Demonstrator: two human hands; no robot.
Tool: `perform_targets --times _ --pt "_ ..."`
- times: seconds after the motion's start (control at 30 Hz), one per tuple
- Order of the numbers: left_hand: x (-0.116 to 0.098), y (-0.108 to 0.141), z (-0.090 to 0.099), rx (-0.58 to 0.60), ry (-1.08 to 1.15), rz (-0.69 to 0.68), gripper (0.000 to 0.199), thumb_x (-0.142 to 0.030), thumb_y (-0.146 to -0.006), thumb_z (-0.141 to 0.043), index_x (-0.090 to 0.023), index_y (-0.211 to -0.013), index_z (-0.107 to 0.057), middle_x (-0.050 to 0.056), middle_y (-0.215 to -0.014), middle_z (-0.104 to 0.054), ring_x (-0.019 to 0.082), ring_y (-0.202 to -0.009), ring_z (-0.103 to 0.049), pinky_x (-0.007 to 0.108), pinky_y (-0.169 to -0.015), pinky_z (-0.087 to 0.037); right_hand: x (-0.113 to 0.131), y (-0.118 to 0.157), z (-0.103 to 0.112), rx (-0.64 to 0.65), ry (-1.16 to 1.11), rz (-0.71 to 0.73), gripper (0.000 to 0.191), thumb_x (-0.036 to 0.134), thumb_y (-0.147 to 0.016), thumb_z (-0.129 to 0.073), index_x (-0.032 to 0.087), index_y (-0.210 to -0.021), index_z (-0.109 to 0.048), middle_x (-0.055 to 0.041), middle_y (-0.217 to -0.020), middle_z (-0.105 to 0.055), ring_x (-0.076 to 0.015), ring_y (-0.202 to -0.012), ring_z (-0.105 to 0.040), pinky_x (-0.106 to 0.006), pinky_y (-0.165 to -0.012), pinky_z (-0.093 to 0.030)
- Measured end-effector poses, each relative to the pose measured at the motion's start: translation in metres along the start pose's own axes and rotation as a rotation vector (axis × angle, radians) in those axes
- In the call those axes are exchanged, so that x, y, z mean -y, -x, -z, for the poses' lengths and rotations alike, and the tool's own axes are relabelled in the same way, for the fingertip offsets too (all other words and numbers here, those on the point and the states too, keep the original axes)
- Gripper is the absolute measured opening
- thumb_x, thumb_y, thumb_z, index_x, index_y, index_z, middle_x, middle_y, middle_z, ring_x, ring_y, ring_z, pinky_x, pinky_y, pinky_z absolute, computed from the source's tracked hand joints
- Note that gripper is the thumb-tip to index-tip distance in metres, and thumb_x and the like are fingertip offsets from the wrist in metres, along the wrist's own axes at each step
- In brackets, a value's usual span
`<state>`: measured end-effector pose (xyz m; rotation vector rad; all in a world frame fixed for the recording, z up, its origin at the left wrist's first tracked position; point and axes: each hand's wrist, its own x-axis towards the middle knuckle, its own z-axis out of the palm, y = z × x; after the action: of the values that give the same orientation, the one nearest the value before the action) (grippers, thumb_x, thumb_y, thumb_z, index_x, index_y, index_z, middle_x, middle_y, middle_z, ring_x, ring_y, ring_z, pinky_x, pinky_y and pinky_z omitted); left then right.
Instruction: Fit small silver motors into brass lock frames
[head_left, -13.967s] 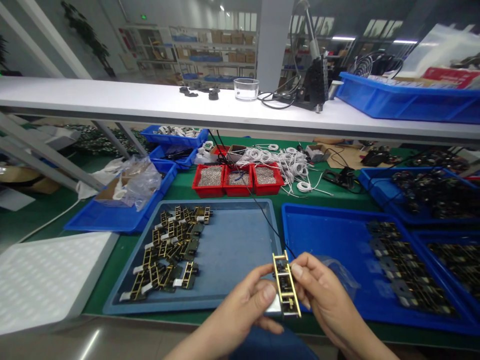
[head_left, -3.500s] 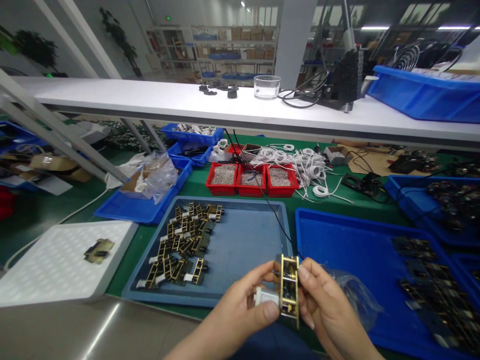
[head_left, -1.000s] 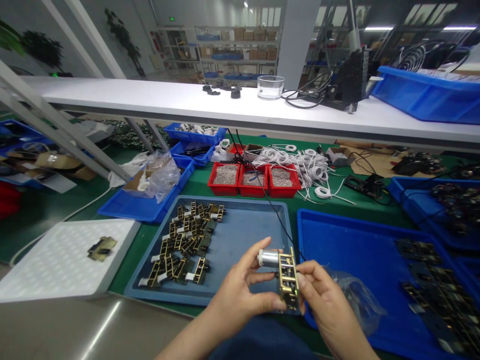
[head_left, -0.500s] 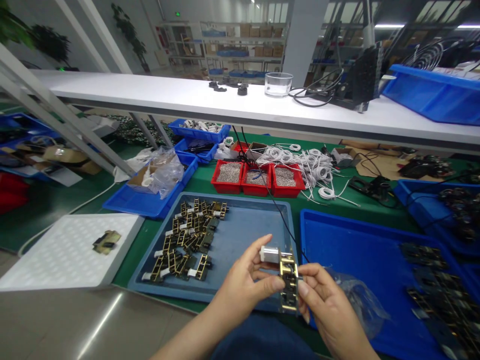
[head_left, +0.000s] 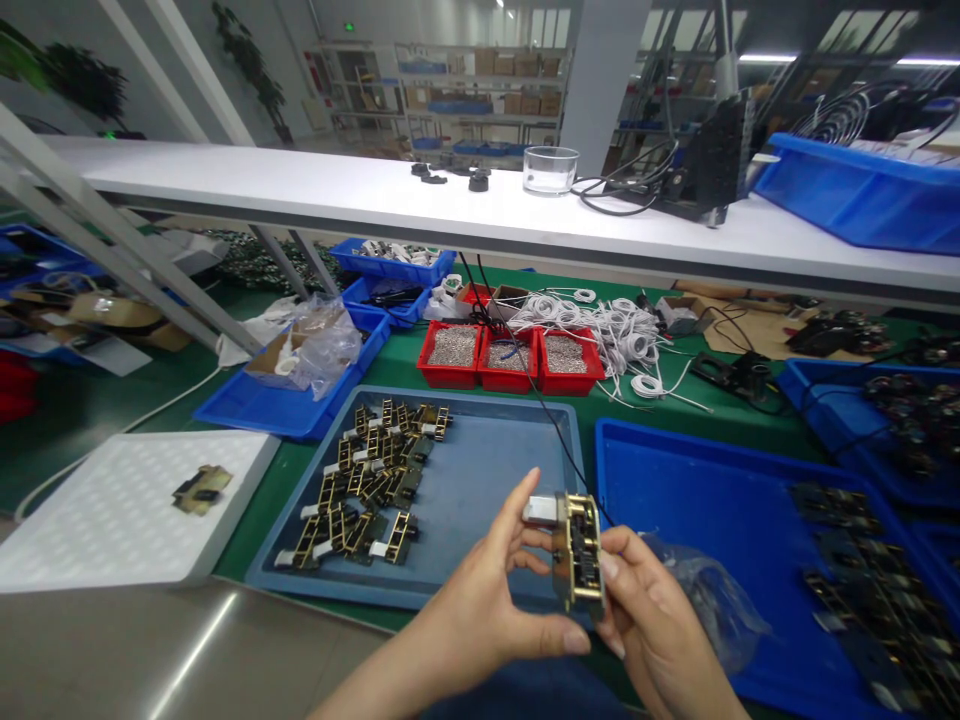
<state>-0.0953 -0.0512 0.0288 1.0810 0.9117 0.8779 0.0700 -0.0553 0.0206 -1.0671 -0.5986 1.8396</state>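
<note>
A small gearbox (head_left: 579, 555) with brass-coloured posts, dark gears and a silver motor (head_left: 541, 510) is in front of me, above the near edge of the grey-blue tray (head_left: 487, 450). My right hand (head_left: 652, 605) pinches it by its right side, thumb against the frame. Around its left side my left hand (head_left: 495, 590) is spread, the thumb held out below the gearbox and the fingers behind the motor; whether those fingertips touch it I cannot tell. Several similar gearboxes (head_left: 367, 470) lie heaped in the tray's left half.
At right a blue tray (head_left: 675, 470) holds a clear plastic bag (head_left: 716, 600) and dark assemblies (head_left: 877, 580). Red bins (head_left: 510, 378) of small metal parts stand behind, beside coiled white cables (head_left: 622, 335). A white foam block (head_left: 135, 500) carries one brownish part. A white shelf (head_left: 337, 195) crosses above.
My left thumb has come off the gearbox and swung down and away. The gearbox has turned slightly, showing more of its gears, still in my right hand. The view has shifted a little.
</note>
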Motion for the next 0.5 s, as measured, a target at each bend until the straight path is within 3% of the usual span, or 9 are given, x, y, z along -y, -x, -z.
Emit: perform_targets --times 0.23,0.5 --pt "0.0049 -0.0010 -0.0011 -0.035 -0.057 0.056 0.097 -0.018 -0.062 -0.080 -0.026 -0.140 -0.023 0.007 -0.108 -0.060 0.020 -0.092 -0.056 0.037 -0.086 -0.042 0.0014 0.0013 -0.0023 -0.038 0.016 -0.015 0.035 0.045 -0.075 -0.072 0.018 -0.081 -0.051 0.0080 -0.051 -0.049 -0.0028 -0.041 -0.038 -0.011 -0.038 -0.029" --pt "0.0087 -0.0056 -0.0030 -0.065 0.046 0.088 0.089 -0.026 -0.058 -0.084 -0.021 -0.132 -0.034 0.006 -0.100 -0.060 0.019 -0.086 -0.055 0.032 -0.076 -0.042 0.0013 -0.0014 -0.0009 -0.050 0.108 -0.028 0.038 0.049 -0.077 -0.067 0.017 -0.077 -0.048 0.0077 -0.048 -0.049 -0.0027 -0.038 -0.036 -0.010 -0.037 -0.025"
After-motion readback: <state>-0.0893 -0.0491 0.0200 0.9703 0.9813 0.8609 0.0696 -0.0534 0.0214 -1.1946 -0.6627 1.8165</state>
